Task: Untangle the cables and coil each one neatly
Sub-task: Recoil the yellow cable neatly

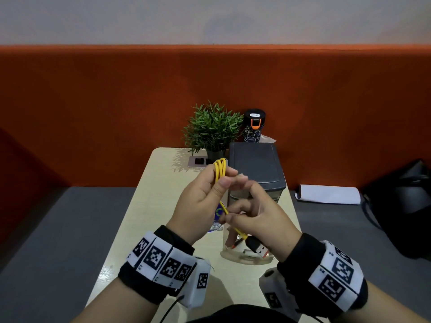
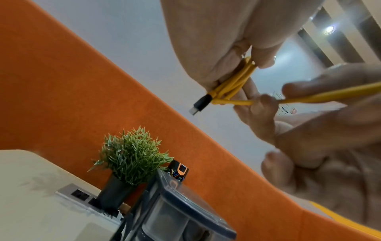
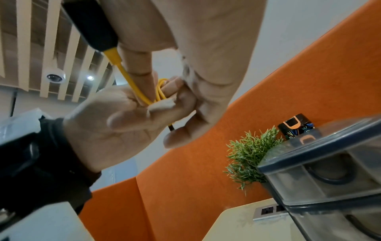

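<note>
A yellow cable [image 1: 220,170] is folded into several loops, and my left hand [image 1: 215,186] grips that bundle above the table. The left wrist view shows the yellow cable [image 2: 233,86] bundle with its small black plug [image 2: 201,104] sticking out below the fingers. My right hand [image 1: 247,213] pinches the free tail just below the bundle. The tail ends in a black USB plug [image 1: 258,248] with an orange tip that hangs under my right palm. In the right wrist view the yellow cable [image 3: 132,83] runs from that USB plug [image 3: 90,24] into my left hand [image 3: 115,120]. A small white scrap [image 3: 163,105] sits at the fingers.
Under my hands a clear tub [image 1: 245,257] holds another cable. A grey drawer box [image 1: 256,166], potted plant [image 1: 213,129] and black tumbler [image 1: 254,125] stand at the back of the beige table [image 1: 140,217], by a socket plate [image 1: 198,162]. To the right lie a white roll [image 1: 328,194] and a black bag [image 1: 401,206].
</note>
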A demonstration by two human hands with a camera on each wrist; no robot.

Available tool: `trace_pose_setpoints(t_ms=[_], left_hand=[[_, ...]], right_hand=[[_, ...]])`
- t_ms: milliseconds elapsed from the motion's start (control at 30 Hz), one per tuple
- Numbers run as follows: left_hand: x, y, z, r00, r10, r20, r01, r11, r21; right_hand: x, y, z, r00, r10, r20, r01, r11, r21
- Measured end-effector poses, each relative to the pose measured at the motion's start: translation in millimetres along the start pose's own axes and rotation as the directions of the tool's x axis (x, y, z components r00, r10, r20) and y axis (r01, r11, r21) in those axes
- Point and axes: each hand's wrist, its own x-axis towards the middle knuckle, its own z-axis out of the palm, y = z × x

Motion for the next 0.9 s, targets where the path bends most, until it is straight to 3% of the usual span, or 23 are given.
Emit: trace_pose_setpoints(t_ms=[167,267,333,433,533,600,733,900], left_hand=[[1.5,0.6,-2.1,0.994,-0.076,0.081,0.060,0.982,0.178],[0.8,-3.0,-2.0,0.992,-0.027,0.127,-0.021,0.933,0.360],[-0.5,-2.0,0.3,0.997,-0.014,0.082,-0.020,0.920,0.392],[-0.1,2.4,3.8,0.994,-0.111,0.002,0.107,0.960,0.257],[3.7,7.5,1.1,0.962,-0.274,-0.006,0.274,0.959,0.065],[4.6,9.0,-0.9,0.940,-0.340,0.007,0.340,0.938,-0.064],[4.7,10.5,0.0,0.929,-0.368,0.048,0.369,0.902,-0.225],[2.4,13.8,7.7,0.907,-0.415,0.064,0.413,0.853,-0.318]], right_hand=[[-3.9,-2.5,-1.2,0.999,-0.033,0.003,0.032,0.987,0.157],[-4.2,-5.9,-4.2,0.997,-0.072,-0.006,0.071,0.973,0.218],[-4.2,-8.9,-6.8,0.994,-0.105,-0.019,0.106,0.963,0.249],[-4.6,-13.3,-9.8,0.983,-0.165,-0.080,0.176,0.969,0.171],[-2.5,-14.8,-16.6,0.952,-0.236,-0.196,0.248,0.968,0.042],[0.0,-14.2,-21.6,0.959,-0.226,-0.169,0.212,0.973,-0.096],[2.8,-7.8,-16.7,0.990,-0.139,-0.028,0.131,0.973,-0.190],[4.0,-5.8,-13.8,0.963,-0.230,-0.137,0.162,0.908,-0.385]])
